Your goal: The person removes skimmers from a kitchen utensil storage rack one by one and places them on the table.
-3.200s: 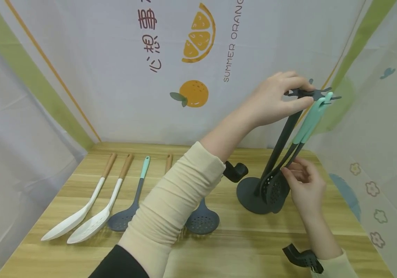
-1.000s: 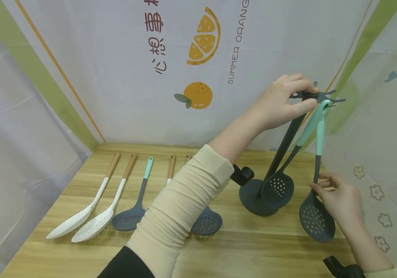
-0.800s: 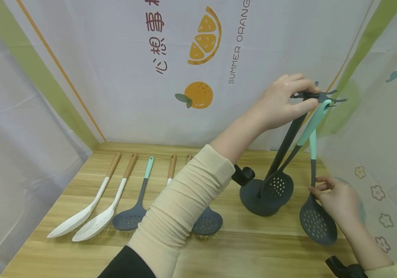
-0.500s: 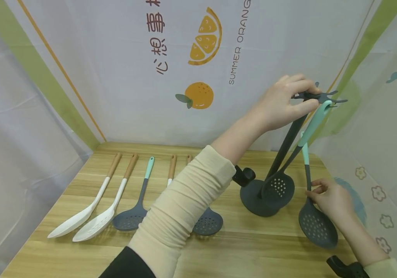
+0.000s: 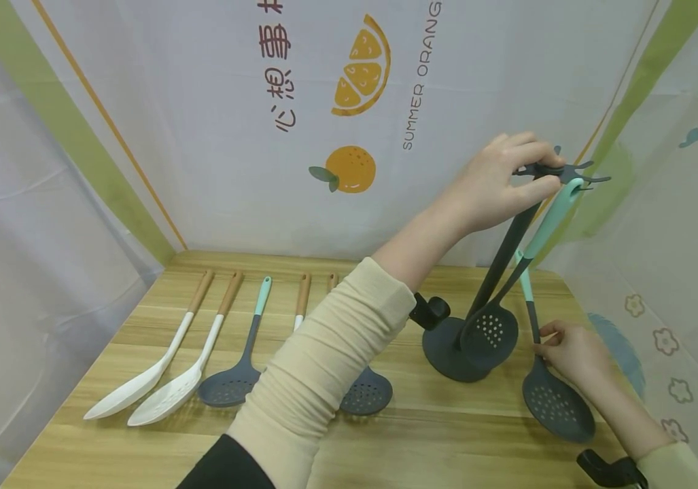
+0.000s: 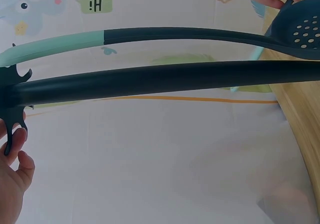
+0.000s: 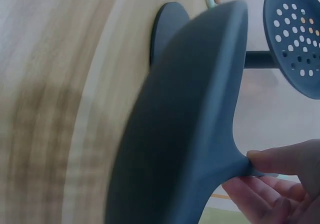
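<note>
My left hand [image 5: 501, 180] grips the hooked top of a dark utensil stand [image 5: 503, 261], thumb in front and fingers over it. From a hook hangs a dark skimmer [image 5: 492, 336] with a mint handle. To its right, my right hand [image 5: 573, 352] pinches the neck of a second mint-handled skimmer [image 5: 559, 409], its perforated head low and toward the front, its handle leaning back left. The handle's upper end passes behind the hanging skimmer's shaft. Seen from the right wrist, the thumb [image 7: 280, 159] and fingers close on that neck; whether the skimmer touches the table cannot be told.
A wooden table [image 5: 446, 448] bears a row of utensils at left: a white spoon [image 5: 131, 388], a white slotted spoon [image 5: 168, 396] and a mint-handled skimmer [image 5: 232, 384]. My left sleeve [image 5: 318, 360] partly covers others, including a dark perforated head [image 5: 368, 392]. Printed curtains surround the table.
The right hand has drawn one skimmer off the stand, moving it right and toward the front. Its handle then tipped back left as its head lowered. The left hand keeps its hold.
</note>
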### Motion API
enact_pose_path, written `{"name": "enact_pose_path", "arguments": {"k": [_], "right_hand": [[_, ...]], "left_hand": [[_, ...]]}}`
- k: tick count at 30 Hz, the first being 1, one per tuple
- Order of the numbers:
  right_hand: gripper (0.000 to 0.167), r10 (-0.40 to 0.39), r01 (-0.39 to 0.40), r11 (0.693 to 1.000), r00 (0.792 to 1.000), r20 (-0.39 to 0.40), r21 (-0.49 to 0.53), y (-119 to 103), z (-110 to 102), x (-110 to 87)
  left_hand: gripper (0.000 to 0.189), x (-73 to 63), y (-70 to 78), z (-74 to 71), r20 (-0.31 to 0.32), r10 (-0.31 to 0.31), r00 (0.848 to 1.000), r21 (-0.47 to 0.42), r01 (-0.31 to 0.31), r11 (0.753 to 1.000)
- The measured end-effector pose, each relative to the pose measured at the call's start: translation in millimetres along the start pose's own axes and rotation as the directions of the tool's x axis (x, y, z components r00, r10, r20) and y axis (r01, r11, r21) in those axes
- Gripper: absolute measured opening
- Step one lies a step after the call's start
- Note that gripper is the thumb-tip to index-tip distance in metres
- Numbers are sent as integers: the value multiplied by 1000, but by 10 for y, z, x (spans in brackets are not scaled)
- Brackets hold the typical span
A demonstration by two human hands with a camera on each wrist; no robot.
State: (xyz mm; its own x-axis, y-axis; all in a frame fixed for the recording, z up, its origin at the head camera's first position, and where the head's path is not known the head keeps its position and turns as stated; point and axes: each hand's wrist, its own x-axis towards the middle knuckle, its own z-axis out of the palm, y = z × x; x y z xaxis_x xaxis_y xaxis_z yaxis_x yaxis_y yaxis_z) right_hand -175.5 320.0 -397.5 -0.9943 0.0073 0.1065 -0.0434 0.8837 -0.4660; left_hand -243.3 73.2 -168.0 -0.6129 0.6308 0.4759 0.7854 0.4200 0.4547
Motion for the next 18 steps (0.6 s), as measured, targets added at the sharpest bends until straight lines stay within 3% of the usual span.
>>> {"name": "enact_pose_path", "arguments": {"k": [7,18], "right_hand": [[26,8,-9,1000,998,56,9,42,64,35],[31,51,-53,999,987,152,9,139,155,126]], "left_hand": [[26,-1,4,3,-7,-12,1000,-4,12,1000],[26,6,1,6,-5,-17,1000,-12,17,1000]]}}
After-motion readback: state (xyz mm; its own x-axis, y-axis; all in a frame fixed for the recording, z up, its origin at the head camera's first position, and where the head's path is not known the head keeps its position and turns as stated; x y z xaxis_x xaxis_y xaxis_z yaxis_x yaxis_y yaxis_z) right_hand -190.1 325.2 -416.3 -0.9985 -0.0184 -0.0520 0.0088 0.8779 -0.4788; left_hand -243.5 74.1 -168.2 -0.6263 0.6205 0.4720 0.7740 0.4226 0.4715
